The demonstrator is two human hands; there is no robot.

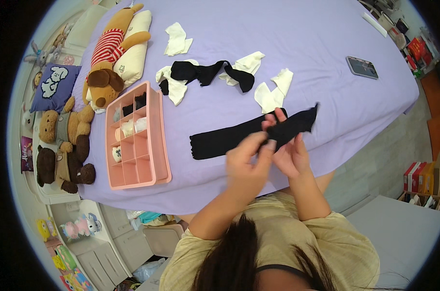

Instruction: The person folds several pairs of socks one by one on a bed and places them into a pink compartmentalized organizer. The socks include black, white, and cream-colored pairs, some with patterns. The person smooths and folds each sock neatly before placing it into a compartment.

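Observation:
Between my hands, above the bed's near side, is a black sock [300,123], its end pointing up to the right. My left hand [249,162], slightly blurred, pinches the sock's near end between thumb and fingers. My right hand [292,157] grips it from below, palm up, with fingertips showing past its far edge. Another black sock [220,138] lies flat on the sheet just left of and behind my hands. To the left stands a pink divided box [160,145] with rolled black, grey and white socks in some of its compartments.
Crumpled white socks [275,92] and a black sock pile [200,72] lie farther back on the lilac sheet [297,29]. A phone [362,67] rests at the right. Plush toys, including a dog in red stripes [108,46] and a teddy bear [60,126], line the left side.

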